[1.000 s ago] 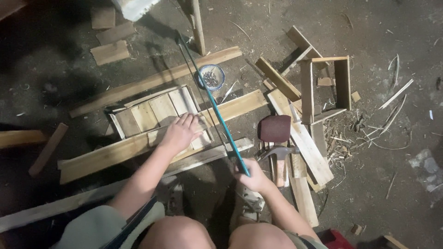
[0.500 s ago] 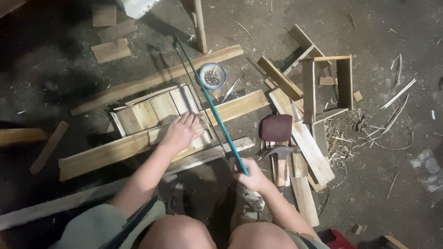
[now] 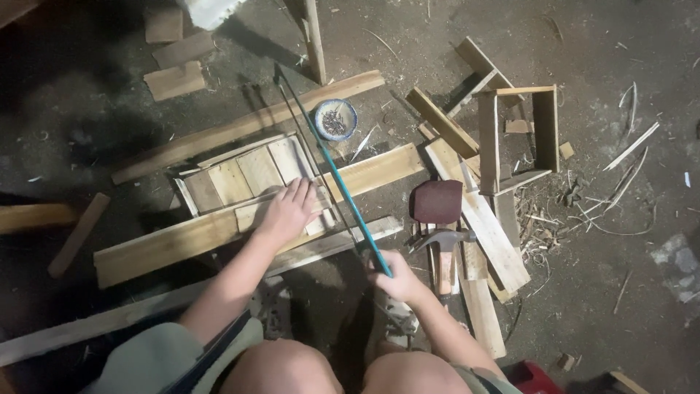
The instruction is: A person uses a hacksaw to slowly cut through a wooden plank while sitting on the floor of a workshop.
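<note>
My left hand (image 3: 289, 211) presses flat, fingers spread, on a small wooden slatted panel (image 3: 244, 174) that lies across a long plank (image 3: 182, 237) on the dirt floor. My right hand (image 3: 391, 278) grips the handle end of a teal-framed hacksaw (image 3: 332, 163). The saw runs diagonally up and left from that hand, crossing the right edge of the panel just past my left fingers. Its far tip reaches the long board above the panel.
A small bowl of nails (image 3: 335, 120) sits just right of the saw. A claw hammer (image 3: 442, 242) and a dark reddish block (image 3: 437, 201) lie right of my right hand. An open wooden frame (image 3: 519, 138), loose slats and shavings are scattered at right.
The saw has slid a little along its own line over the panel's edge. My left hand has stayed pressed on the panel.
</note>
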